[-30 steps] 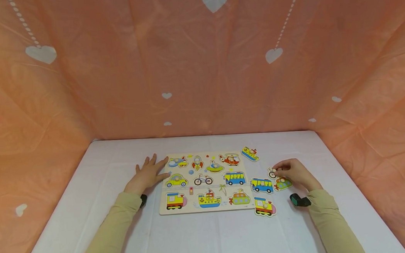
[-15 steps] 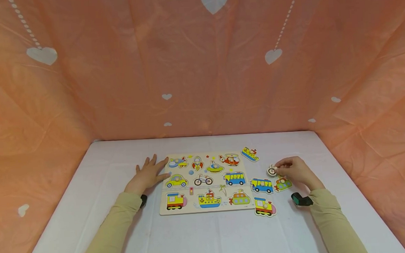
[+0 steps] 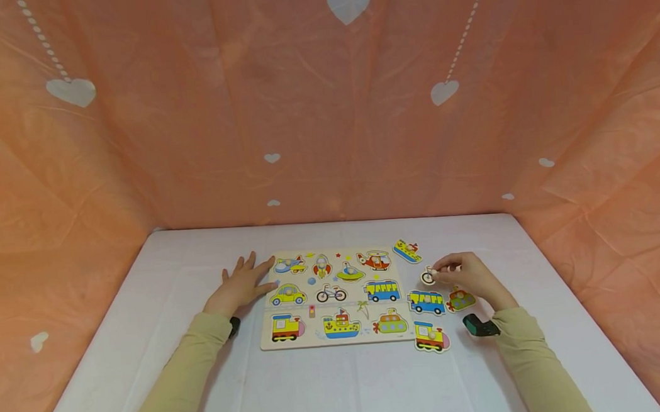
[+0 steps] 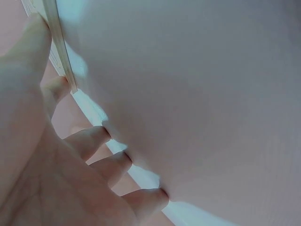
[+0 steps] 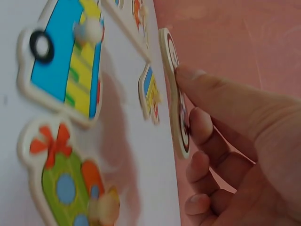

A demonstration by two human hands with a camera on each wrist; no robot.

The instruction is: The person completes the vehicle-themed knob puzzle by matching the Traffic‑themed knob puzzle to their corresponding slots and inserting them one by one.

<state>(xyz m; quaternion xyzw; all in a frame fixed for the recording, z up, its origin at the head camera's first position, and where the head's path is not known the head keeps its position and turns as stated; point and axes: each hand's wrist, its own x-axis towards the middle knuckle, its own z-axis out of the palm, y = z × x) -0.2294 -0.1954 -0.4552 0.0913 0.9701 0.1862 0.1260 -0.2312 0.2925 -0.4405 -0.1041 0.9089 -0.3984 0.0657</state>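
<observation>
A wooden puzzle board [image 3: 335, 297] printed with vehicles lies on the table. My left hand [image 3: 241, 288] rests at its left edge with fingers spread; in the left wrist view the thumb and forefinger touch the board's edge [image 4: 61, 44]. My right hand [image 3: 470, 277] pinches the bicycle puzzle piece [image 3: 427, 275], which is lifted above the table, as the right wrist view [image 5: 175, 94] confirms. The bus piece [image 3: 426, 302] and the submarine piece [image 3: 461, 299] lie below that hand. The board's bicycle slot [image 3: 331, 293] shows its printed picture.
Right of the board lie the ship piece [image 3: 407, 251] at the back and the train piece [image 3: 431, 337] at the front, close to the board's corner. Knobbed pieces such as the car [image 3: 287, 294] and helicopter [image 3: 374, 260] sit in the board. An orange curtain [image 3: 324, 105] hangs behind the table.
My right hand has raised the bicycle piece and carried it left, toward the board, away from the submarine piece. The left hand has stayed in place.
</observation>
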